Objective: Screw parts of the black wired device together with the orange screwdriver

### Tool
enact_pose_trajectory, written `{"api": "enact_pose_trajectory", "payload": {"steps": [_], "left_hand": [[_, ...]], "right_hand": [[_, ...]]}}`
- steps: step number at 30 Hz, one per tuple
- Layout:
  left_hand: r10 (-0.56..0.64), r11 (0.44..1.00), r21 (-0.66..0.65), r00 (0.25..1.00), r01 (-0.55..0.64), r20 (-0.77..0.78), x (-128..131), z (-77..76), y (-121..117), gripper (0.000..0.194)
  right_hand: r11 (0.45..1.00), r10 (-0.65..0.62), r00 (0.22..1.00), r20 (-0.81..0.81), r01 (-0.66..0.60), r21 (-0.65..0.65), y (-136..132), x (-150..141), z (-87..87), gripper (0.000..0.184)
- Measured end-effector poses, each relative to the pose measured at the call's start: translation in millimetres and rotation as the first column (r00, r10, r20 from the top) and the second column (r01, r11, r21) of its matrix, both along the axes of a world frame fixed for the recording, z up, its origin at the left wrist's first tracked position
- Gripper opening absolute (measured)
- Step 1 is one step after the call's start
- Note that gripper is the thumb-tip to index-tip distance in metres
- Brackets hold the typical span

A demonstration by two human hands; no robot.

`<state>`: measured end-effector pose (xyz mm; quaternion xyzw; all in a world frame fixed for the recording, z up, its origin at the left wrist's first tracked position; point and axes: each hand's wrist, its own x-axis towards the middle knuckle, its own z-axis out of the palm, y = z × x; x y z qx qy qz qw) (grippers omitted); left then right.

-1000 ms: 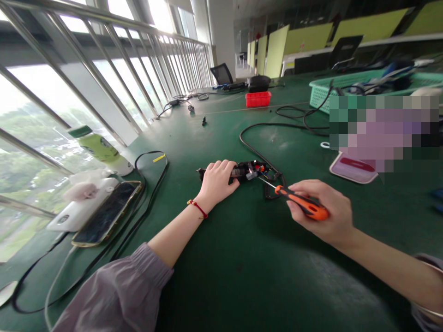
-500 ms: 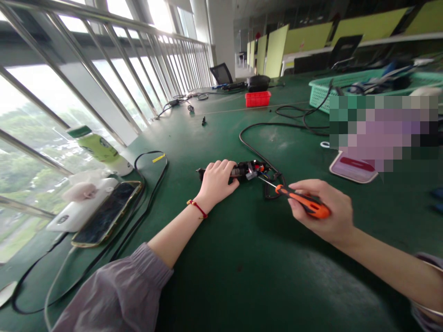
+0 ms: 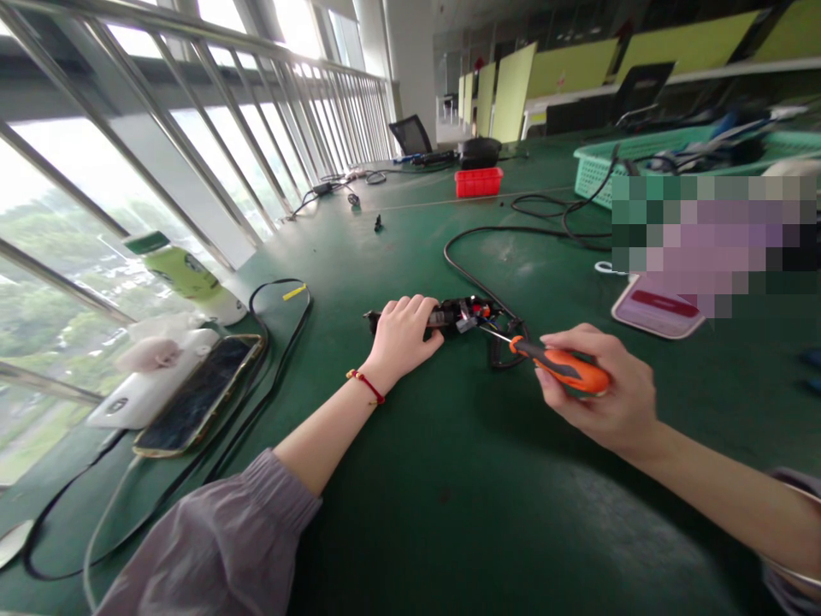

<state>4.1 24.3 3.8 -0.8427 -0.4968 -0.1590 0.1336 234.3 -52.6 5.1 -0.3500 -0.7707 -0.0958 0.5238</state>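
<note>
On the green tabletop [image 3: 410,479] lies a dark, elongated electrical device [image 3: 452,316], its right end exposing coloured wires and a small metal part. My left hand [image 3: 405,332] is wrapped over the device's left half, fingers curled around it and hiding that part. An orange-and-black screwdriver [image 3: 564,366] is gripped by the handle in my right hand [image 3: 609,385]. Its thin shaft points left, and the tip is at the wired end of the device; whether it touches a screw I cannot tell. A black cable [image 3: 465,267] runs from that end.
Left of my arm lie a gold-edged phone [image 3: 198,398], a white power bank [image 3: 144,393], cords and a green-capped bottle [image 3: 186,275]. Farther back are a red box [image 3: 478,182] and a small black piece [image 3: 378,223]. At right stand a teal basket [image 3: 593,178] and a pink-cased phone [image 3: 658,306].
The screwdriver handle has turned within my right fingers, showing a different side, and my right fingers have shifted slightly. My left hand and the device stay in place.
</note>
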Motion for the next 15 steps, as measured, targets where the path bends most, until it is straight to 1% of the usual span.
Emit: {"api": "enact_pose_trajectory", "payload": {"steps": [3, 6, 11, 15], "left_hand": [[-0.001, 1.0, 0.006, 1.0, 0.001, -0.001, -0.1, -0.3, 0.3, 0.027], [-0.003, 1.0, 0.012, 1.0, 0.003, -0.001, -0.4, -0.7, 0.4, 0.027], [0.0, 1.0, 0.02, 1.0, 0.0, -0.009, -0.2, -1.4, 0.9, 0.027], [0.003, 1.0, 0.027, 1.0, -0.002, -0.011, 0.2, -1.5, 0.9, 0.028]], "right_hand": [[0.999, 0.031, 0.999, 0.045, -0.03, -0.014, 0.5, -0.5, 0.8, 0.025], [0.999, 0.025, 0.997, 0.069, -0.022, -0.043, -0.1, -0.3, 1.3, 0.017], [0.999, -0.007, 0.999, 0.035, 0.009, -0.033, -1.7, -0.3, 1.3, 0.022], [0.998, 0.013, 0.997, 0.079, -0.009, -0.061, -2.5, -0.5, 3.2, 0.012]]}}
